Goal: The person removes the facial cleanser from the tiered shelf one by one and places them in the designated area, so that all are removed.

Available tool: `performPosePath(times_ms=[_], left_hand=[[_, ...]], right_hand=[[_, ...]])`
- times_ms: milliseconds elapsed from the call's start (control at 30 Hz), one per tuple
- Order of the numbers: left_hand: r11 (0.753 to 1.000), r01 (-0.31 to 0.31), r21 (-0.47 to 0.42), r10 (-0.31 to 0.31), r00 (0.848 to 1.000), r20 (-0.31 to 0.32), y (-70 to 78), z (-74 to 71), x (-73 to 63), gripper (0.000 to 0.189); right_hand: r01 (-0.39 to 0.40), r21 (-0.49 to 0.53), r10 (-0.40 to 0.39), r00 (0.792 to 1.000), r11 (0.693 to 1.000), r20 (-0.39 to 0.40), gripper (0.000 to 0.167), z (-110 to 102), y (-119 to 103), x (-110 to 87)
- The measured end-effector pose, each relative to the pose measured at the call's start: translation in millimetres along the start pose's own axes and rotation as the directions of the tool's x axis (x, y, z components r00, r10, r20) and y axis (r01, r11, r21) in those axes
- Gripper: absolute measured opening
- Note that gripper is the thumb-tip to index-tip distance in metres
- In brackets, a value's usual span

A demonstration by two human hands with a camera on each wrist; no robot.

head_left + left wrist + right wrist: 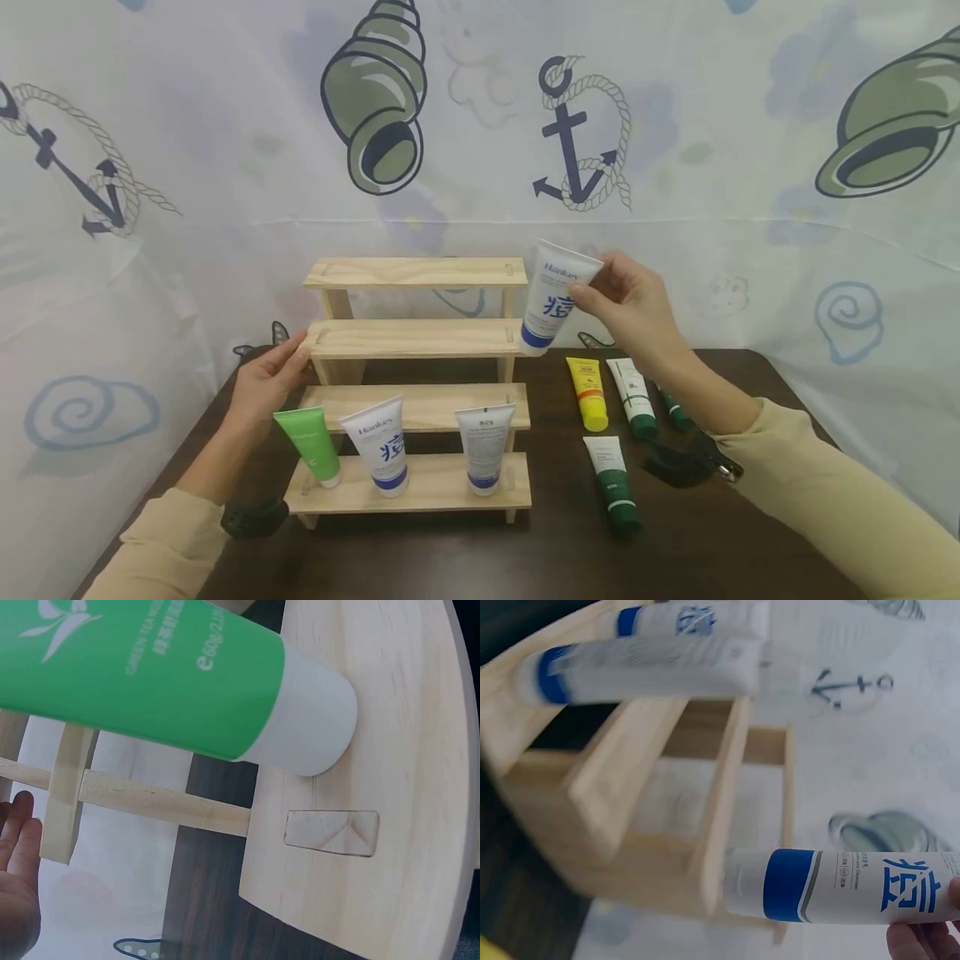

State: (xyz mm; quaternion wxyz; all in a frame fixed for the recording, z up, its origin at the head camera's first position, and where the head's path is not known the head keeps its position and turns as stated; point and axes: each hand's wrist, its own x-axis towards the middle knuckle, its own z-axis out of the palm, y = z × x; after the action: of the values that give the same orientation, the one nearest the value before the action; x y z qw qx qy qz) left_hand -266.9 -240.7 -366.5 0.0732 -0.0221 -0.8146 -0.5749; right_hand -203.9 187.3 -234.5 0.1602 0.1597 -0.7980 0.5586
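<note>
My right hand (637,304) pinches a white squeeze tube (551,287) with a blue band and blue character, tilted, cap down. In the head view this tube overlaps the right end of the second-highest shelf (420,337) of a wooden stepped rack. The right wrist view shows its cap end (787,885) beside the rack's edge. My left hand (262,387) rests its fingertips at that shelf's left end, fingers fairly straight in the left wrist view. A green tube (309,442), a white tube (378,446) and a grey-white tube (486,446) stand on the lowest shelf.
Right of the rack, a yellow tube (588,392), a white-and-green tube (632,396) and another green-capped tube (615,483) lie on the dark table (450,567). A further green tube (675,408) is partly hidden by my right forearm. A printed curtain (480,125) hangs behind.
</note>
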Motion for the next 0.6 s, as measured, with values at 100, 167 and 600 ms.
performPosePath(times_ms=[100, 167, 600], left_hand=[[1.0, 0.01, 0.029, -0.01, 1.0, 0.008, -0.3, -2.3, 0.2, 0.066], [0.999, 0.018, 0.05, -0.018, 1.0, 0.009, -0.7, -2.8, 0.2, 0.065], [0.999, 0.02, 0.041, -0.021, 1.0, 0.019, -2.4, -3.6, 0.8, 0.065]], right_hand=[[-0.042, -0.073, 0.041, 0.999, 0.996, -0.021, 0.029, -17.4, 13.0, -15.2], [-0.065, -0.119, 0.062, 0.998, 0.991, -0.03, 0.029, -28.1, 23.2, -25.8], [-0.412, -0.199, 0.433, 0.899, 0.889, 0.074, 0.043, -81.6, 101.7, -89.5]])
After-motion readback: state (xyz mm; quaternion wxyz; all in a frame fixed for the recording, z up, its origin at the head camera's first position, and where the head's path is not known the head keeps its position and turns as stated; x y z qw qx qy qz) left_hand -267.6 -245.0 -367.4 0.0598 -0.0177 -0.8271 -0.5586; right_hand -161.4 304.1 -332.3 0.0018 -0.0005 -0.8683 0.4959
